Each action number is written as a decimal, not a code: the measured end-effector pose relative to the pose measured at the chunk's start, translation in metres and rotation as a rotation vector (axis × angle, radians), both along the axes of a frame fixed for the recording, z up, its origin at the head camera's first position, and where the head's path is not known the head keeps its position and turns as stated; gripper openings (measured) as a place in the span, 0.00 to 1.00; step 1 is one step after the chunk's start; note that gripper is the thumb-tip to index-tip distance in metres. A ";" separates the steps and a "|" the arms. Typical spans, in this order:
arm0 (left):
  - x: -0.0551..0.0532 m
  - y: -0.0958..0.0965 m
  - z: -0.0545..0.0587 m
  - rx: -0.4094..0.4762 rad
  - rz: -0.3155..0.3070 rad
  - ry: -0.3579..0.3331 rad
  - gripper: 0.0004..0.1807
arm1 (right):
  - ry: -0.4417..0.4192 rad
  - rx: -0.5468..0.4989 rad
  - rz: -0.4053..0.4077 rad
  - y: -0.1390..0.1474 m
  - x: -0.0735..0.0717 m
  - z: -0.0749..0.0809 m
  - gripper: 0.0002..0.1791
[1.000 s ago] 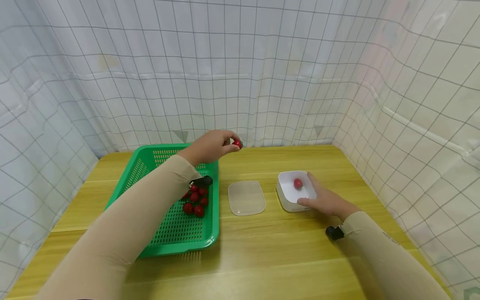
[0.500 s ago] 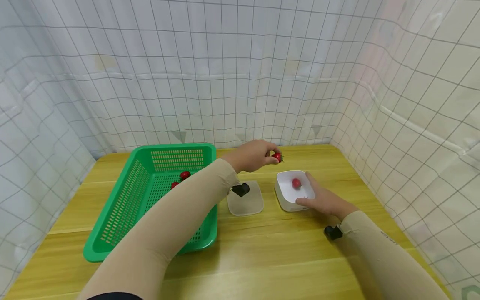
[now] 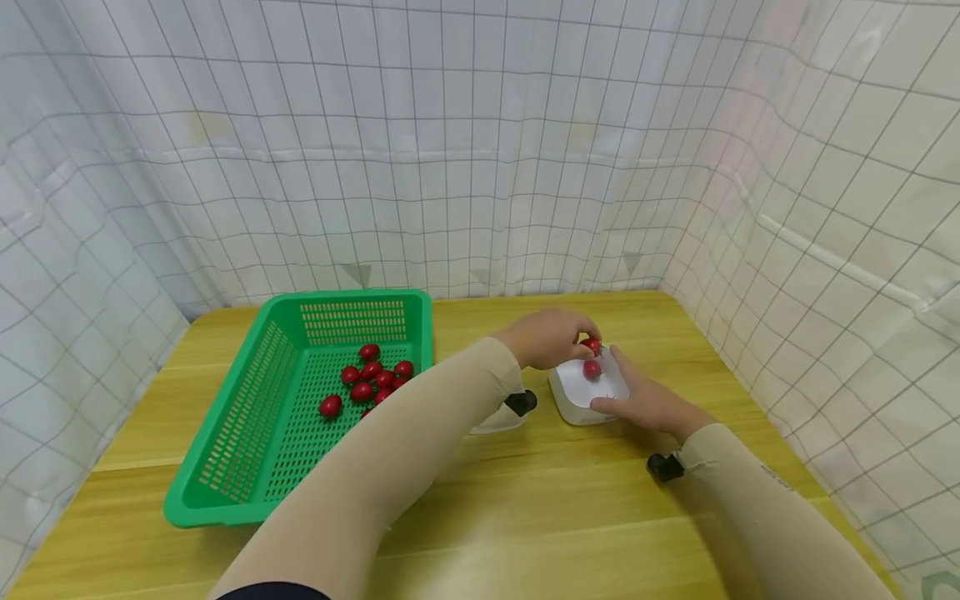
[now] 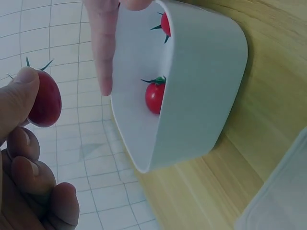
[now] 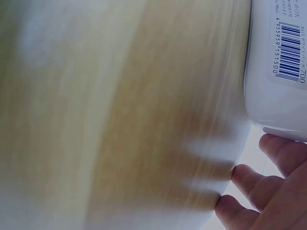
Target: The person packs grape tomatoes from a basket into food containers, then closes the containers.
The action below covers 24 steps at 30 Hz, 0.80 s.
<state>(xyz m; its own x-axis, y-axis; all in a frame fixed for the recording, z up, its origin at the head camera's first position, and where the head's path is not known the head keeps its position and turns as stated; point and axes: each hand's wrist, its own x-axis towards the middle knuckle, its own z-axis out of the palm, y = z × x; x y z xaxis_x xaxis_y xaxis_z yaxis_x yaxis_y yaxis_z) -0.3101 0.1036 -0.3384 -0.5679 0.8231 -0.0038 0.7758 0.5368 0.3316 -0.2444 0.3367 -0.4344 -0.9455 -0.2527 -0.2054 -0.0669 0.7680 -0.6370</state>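
Note:
My left hand (image 3: 551,337) pinches a red cherry tomato (image 4: 45,100) between thumb and fingers, at the far left edge of a square white plastic container (image 3: 572,407). Inside the container, the left wrist view shows one cherry tomato (image 4: 154,98) with a green stem, and part of a second tomato (image 4: 166,24) behind the wall. My right hand (image 3: 648,404) holds the container from its right, thumb at the near rim and a finger along the far side. In the right wrist view several fingertips (image 5: 273,143) lie by the container's lower edge.
A green basket (image 3: 217,515) with several cherry tomatoes (image 3: 362,392) stands on the left of the wooden table (image 3: 540,517). A translucent lid (image 3: 501,422) lies left of the container, partly under my left forearm. A white grid-patterned curtain (image 3: 450,167) encloses the table.
My left hand has carried the cherry tomato rightward from beside the basket to the container. The basket's tomatoes have come into view from behind the arm. My right hand has stayed on the container.

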 end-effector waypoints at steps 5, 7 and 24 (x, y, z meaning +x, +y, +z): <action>0.003 0.006 -0.005 -0.010 0.019 -0.022 0.20 | 0.002 0.015 0.001 0.000 0.000 -0.001 0.66; 0.003 0.007 -0.006 -0.011 0.020 -0.024 0.20 | 0.003 0.016 0.002 0.001 0.000 -0.001 0.66; 0.003 0.015 -0.005 -0.050 0.030 0.009 0.23 | 0.008 -0.008 0.012 0.001 0.001 0.000 0.66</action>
